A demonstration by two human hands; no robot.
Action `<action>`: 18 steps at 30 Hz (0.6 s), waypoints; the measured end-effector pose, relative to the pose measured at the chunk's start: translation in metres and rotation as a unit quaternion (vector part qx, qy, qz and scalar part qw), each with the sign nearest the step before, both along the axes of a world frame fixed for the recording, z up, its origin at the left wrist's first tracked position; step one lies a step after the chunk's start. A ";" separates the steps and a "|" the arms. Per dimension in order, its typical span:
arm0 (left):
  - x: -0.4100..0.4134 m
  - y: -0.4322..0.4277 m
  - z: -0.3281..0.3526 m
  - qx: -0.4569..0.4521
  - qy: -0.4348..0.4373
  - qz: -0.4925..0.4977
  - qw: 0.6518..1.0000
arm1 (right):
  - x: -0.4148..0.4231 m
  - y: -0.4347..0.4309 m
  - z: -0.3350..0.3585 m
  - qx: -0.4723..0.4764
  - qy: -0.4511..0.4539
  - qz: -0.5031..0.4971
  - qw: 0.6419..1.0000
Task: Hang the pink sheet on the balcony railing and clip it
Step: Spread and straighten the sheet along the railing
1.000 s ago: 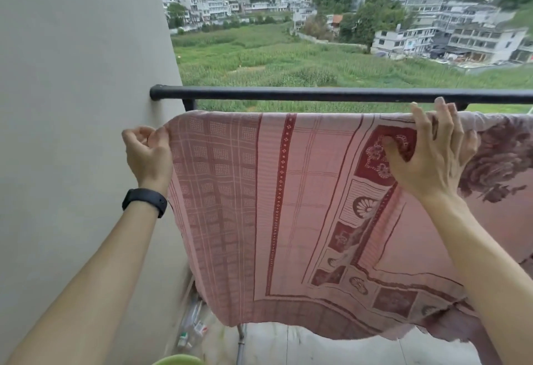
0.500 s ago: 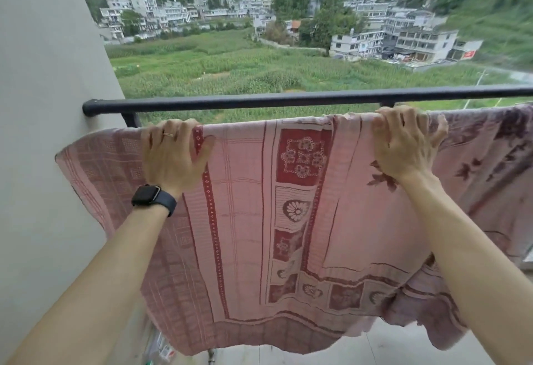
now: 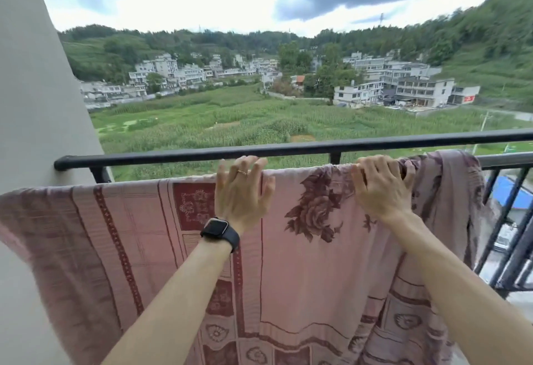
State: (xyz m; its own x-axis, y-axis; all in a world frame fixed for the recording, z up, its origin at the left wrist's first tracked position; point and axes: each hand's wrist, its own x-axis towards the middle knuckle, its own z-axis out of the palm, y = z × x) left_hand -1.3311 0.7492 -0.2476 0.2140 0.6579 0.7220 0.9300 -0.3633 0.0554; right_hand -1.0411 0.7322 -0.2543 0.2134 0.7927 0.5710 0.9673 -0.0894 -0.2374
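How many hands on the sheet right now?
2. Left hand at centre on the top edge of the sheet; right hand grips that edge further right. Both just below the railing.

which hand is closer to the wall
Left. The left hand grips the pink sheet partway from the wall; the right hand grips it farther along, beyond the left hand.

sheet 1 | railing 1 | hand 2 | watch 1 | ring 1
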 end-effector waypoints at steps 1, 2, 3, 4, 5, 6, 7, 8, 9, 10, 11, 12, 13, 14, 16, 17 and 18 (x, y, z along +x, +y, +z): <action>0.016 0.002 -0.004 -0.011 -0.014 0.017 1.000 | 0.012 0.000 -0.001 -0.005 -0.021 0.007 1.000; 0.025 0.004 -0.007 -0.013 -0.033 0.040 0.999 | 0.026 0.000 -0.001 -0.002 -0.032 0.010 0.999; 0.028 0.006 -0.010 -0.006 -0.047 0.056 0.997 | 0.045 -0.001 0.002 0.003 -0.032 0.009 0.999; 0.026 0.009 -0.011 0.004 -0.054 0.060 0.997 | 0.064 -0.004 0.005 0.009 -0.028 0.005 1.000; 0.022 0.010 -0.012 0.015 -0.049 0.057 0.997 | 0.085 -0.007 0.006 0.016 -0.029 -0.002 0.999; 0.020 0.011 -0.012 0.024 -0.037 0.054 0.998 | 0.105 -0.010 0.005 0.022 -0.035 -0.009 0.999; 0.019 0.011 -0.011 0.027 -0.028 0.053 0.998 | 0.120 -0.013 0.003 0.026 -0.040 -0.013 0.999; 0.020 0.009 -0.010 0.031 -0.028 0.058 0.997 | 0.128 -0.013 0.001 0.028 -0.040 -0.013 0.999; 0.024 0.007 -0.008 0.036 -0.039 0.069 0.996 | 0.131 -0.013 -0.001 0.031 -0.037 -0.008 0.999; 0.027 0.006 -0.008 0.038 -0.054 0.085 0.994 | 0.130 -0.010 -0.002 0.035 -0.030 0.000 0.999; 0.030 0.004 -0.007 0.035 -0.070 0.102 0.992 | 0.127 -0.009 -0.003 0.044 -0.025 0.008 0.999; 0.032 0.003 -0.007 0.027 -0.083 0.116 0.989 | 0.126 -0.009 -0.004 0.056 -0.020 0.017 0.998; 0.033 0.003 -0.006 0.017 -0.091 0.129 0.987 | 0.127 -0.009 -0.005 0.071 -0.015 0.024 0.997; 0.034 0.002 -0.003 0.009 -0.093 0.142 0.986 | 0.129 -0.010 -0.006 0.086 -0.006 0.027 0.996; 0.048 -0.001 0.004 0.014 -0.074 0.152 0.985 | 0.136 -0.013 -0.008 0.107 0.014 0.008 0.994; 0.061 -0.003 0.008 0.021 -0.059 0.139 0.988 | 0.138 -0.013 -0.008 0.109 0.017 -0.011 0.994; 0.079 -0.004 0.012 0.028 -0.046 0.115 0.992 | 0.141 -0.012 -0.008 0.105 0.019 -0.027 0.994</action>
